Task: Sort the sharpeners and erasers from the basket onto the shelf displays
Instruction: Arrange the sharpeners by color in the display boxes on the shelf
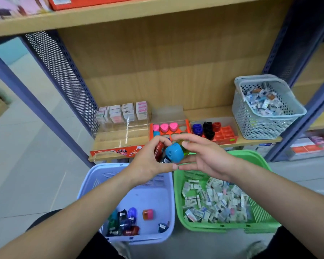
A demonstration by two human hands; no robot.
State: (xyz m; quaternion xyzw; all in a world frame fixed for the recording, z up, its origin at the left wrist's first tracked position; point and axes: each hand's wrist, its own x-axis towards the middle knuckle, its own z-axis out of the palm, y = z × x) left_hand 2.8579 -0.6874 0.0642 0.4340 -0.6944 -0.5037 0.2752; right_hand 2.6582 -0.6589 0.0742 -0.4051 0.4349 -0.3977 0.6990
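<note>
**A:** What is on my left side?

**B:** On the shelf, at ten o'clock from your hands, stands a clear display box. It has stacked erasers in its back rows. At seven o'clock the pale purple basket sits on the floor. A few loose sharpeners lie at its near side, blue, red, green and one orange.

**A:** And my hands?

**B:** Your left hand is curled round a red sharpener. Something dark shows under it, and I cannot tell what. Your right hand is bent round a blue sharpener, fingers above and thumb beneath. A yellow-green piece shows just behind the blue one. Your two thumbs touch at the tips. Both hands are in front of the shelf edge, above the place where the two floor baskets meet.

**A:** What is behind them?

**B:** At twelve o'clock an orange tray keeps three pink heart sharpeners in its back row. At one o'clock a second tray has dark sharpeners, blue, black and red, in its left part.

**A:** And to the right?

**B:** At five o'clock the green basket is on the floor and holds many wrapped erasers. At two o'clock a grey basket stands on the shelf with small packets inside.
</note>
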